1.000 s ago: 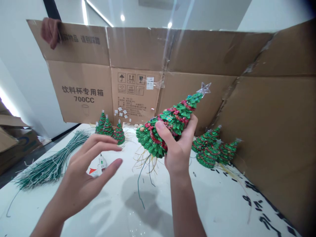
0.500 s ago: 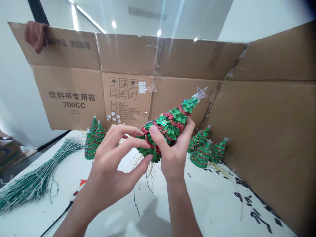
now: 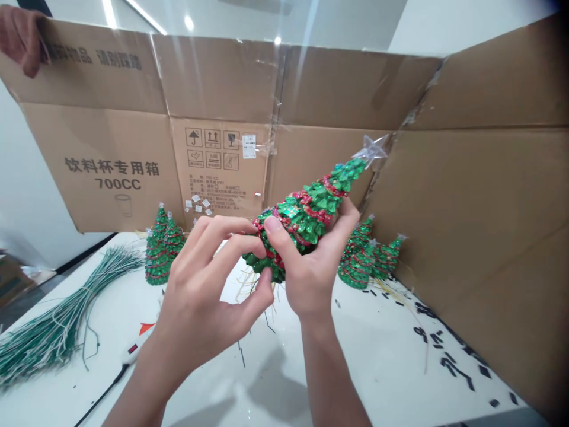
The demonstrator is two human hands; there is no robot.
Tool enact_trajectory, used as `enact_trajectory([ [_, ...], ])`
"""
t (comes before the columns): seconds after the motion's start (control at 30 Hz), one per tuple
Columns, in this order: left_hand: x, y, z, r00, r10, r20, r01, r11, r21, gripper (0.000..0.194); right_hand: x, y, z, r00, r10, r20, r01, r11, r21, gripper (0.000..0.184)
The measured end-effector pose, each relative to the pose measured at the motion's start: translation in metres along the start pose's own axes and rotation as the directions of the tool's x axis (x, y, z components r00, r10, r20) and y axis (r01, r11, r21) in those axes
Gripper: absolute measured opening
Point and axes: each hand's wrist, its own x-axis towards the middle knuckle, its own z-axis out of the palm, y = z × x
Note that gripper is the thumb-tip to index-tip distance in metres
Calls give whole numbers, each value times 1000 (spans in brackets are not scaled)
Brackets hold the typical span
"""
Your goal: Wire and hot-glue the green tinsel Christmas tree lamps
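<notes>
A sequinned green Christmas tree (image 3: 306,213) with red garland and a clear plastic star (image 3: 373,149) at its tip is tilted up to the right. My right hand (image 3: 315,267) grips it from below and behind, with the thumb on its front. My left hand (image 3: 200,290) pinches the tree's lower edge between fingers and thumb. Pale raffia strands (image 3: 246,284) hang beneath the tree, partly hidden by my hands. Smaller matching trees stand on both sides: one group (image 3: 159,252) left of my left hand, another (image 3: 358,264) right of my right hand.
Opened cardboard (image 3: 222,118) forms a wall behind the white table (image 3: 284,379). Another person's hand (image 3: 20,41) holds its top left corner. A bundle of green wire stems (image 3: 57,332) lies left, near a white corded tool (image 3: 136,350). Black scraps (image 3: 448,365) lie right.
My left hand has moved from open beside the tree one second ago to pinching its lower edge. The cardboard and table have shifted left in view, and the tree leans further right.
</notes>
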Motion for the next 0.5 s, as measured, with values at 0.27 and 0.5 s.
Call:
enact_trajectory([
  [0.27,-2,2,2,999,20,-26,-20,1000,14,22,0,-5,1,999,-6,-37,6,1000,-9,67],
  [0.5,-2,5,2,996,79,-38,-79,997,-14,24,-1,-11,-1,996,-29,-88,32,999,35,59],
])
